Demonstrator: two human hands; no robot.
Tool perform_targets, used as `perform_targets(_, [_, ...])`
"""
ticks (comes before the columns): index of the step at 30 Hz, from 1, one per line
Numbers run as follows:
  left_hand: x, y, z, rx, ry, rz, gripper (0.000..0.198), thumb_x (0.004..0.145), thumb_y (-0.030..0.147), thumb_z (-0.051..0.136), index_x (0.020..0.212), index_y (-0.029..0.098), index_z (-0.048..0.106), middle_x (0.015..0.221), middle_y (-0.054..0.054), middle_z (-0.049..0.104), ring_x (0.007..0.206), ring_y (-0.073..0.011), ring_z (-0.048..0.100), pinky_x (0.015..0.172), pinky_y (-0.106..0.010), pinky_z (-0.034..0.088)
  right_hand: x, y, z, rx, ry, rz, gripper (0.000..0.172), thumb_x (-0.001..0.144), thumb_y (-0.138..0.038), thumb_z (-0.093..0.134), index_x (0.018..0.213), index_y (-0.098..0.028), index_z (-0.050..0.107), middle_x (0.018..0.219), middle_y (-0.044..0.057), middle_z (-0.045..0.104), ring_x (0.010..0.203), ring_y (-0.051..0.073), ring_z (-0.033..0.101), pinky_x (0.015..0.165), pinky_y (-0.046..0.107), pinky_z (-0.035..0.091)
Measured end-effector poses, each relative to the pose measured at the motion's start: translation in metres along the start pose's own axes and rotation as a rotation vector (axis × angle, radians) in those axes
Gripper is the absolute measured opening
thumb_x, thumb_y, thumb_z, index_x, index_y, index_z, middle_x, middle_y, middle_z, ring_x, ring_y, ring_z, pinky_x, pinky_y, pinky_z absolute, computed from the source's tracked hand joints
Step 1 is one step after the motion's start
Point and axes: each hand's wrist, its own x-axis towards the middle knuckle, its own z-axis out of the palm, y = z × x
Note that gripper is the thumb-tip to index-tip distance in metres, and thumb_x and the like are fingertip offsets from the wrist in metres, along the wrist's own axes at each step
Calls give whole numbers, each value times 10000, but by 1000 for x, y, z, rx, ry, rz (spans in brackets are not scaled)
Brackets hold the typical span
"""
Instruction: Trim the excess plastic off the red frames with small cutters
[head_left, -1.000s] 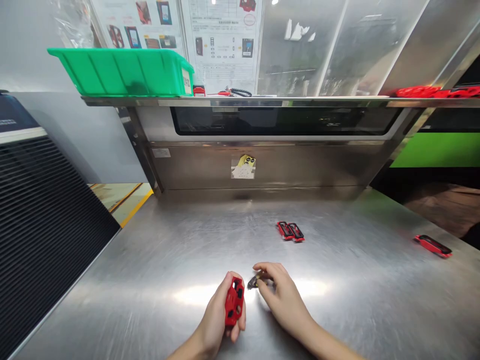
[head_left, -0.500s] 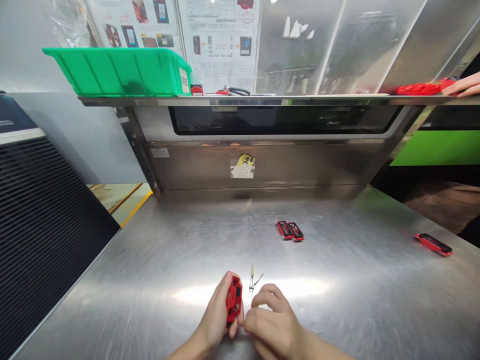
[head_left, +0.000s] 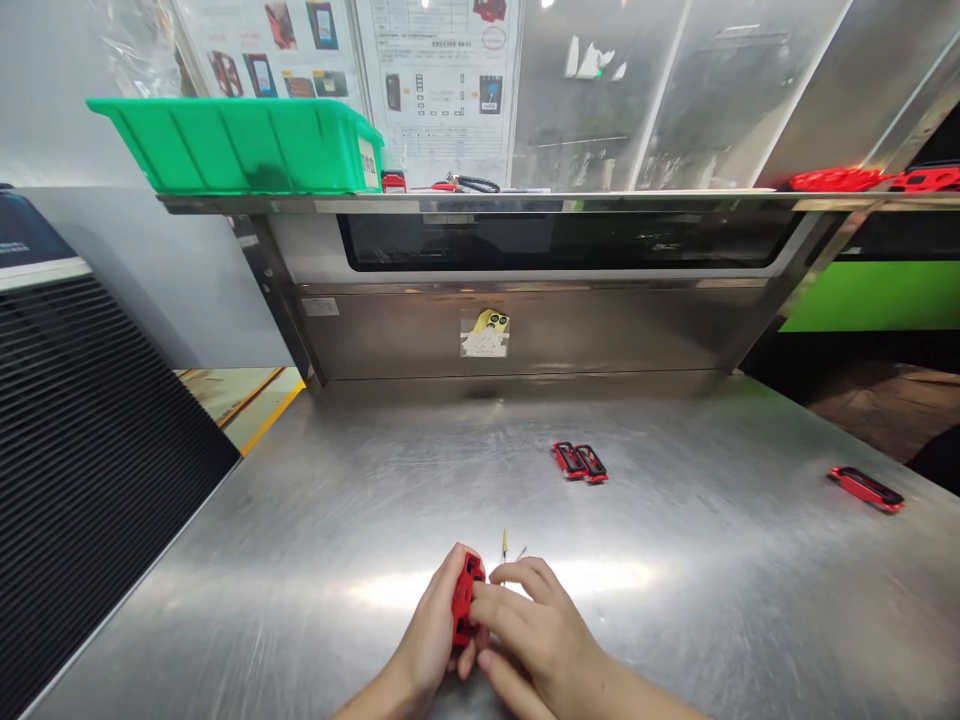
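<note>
Upright in my left hand (head_left: 427,625) is a red phone case (head_left: 462,602) with dark cutouts, its edge turned toward me. The fingers wrap around its far side and underneath. My right hand (head_left: 536,620) presses curled fingertips against the case's right side, with the thumb lower down near the left fingertips. Whether a small part sits under those right fingers is hidden. Just beyond the right hand lie small nippers (head_left: 505,545) with a yellow handle, partly covered by the fingers.
Two red-and-black cases (head_left: 580,462) lie side by side further back on the metal table (head_left: 337,500). Another red-and-black case (head_left: 867,489) is near the right edge. A green bin (head_left: 247,145) and red pieces (head_left: 836,180) rest on the shelf above. A ribbed black panel (head_left: 97,470) stands left.
My right hand has moved left and up, so its fingertips now touch the red case and cover part of the nippers. Another person's hand has left the shelf at the right.
</note>
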Motion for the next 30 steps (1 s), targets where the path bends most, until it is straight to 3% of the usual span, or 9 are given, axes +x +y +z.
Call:
perform_targets(5, [-2,4,5,-11,4,2,598,562,780,522,618,193,423,348,70,384,279,-43,280,330,-172,98,-2,0,5,-47,23,0,112,843,-148,433,919,-167,514,894,30,629,869,221,510,788,358,317])
perform_targets(8, [-2,5,5,20,30,10,601,570,781,503,598,185,427,351,67,390,269,-39,278,330,-180,98,-4,-1,6,-33,181,-68,108,856,-117,397,816,-161,487,719,11,589,728,191,479,709,336,318])
perform_targets(11, [-1,5,1,97,12,-1,624,618,794,408,544,174,427,328,32,418,250,-33,261,332,-192,80,-2,-1,4,-16,285,-77,106,855,-99,387,822,-148,476,726,13,582,686,172,447,672,310,316])
perform_targets(16, [1,2,-2,87,-11,6,610,608,795,431,663,188,454,320,53,422,252,-49,269,320,-175,85,1,-1,4,-19,122,22,129,869,-206,429,940,-152,523,995,40,605,916,212,487,820,335,324])
perform_targets(19, [0,1,0,73,-15,25,612,614,795,445,677,186,451,323,61,409,261,-45,268,314,-163,101,0,0,7,-39,74,32,129,863,-220,435,935,-157,521,967,36,610,959,221,491,875,355,299])
perform_targets(24, [-3,-1,5,37,-60,38,618,579,798,515,697,200,415,343,97,372,255,-38,264,304,-152,113,0,1,8,-83,198,-75,109,835,-147,397,810,-153,504,736,15,606,824,207,511,808,356,316])
perform_targets(27, [-3,-2,5,31,9,7,679,504,835,530,711,198,422,386,98,392,266,-36,285,301,-150,124,1,0,8,-120,269,-174,89,791,-118,426,740,-156,488,675,2,598,760,198,503,757,341,325])
perform_targets(30, [-1,-2,1,87,27,-12,701,523,867,449,674,183,445,371,66,426,261,-40,303,308,-159,106,0,0,7,-139,330,-211,80,756,-86,441,719,-153,465,632,-11,584,685,182,478,687,317,327])
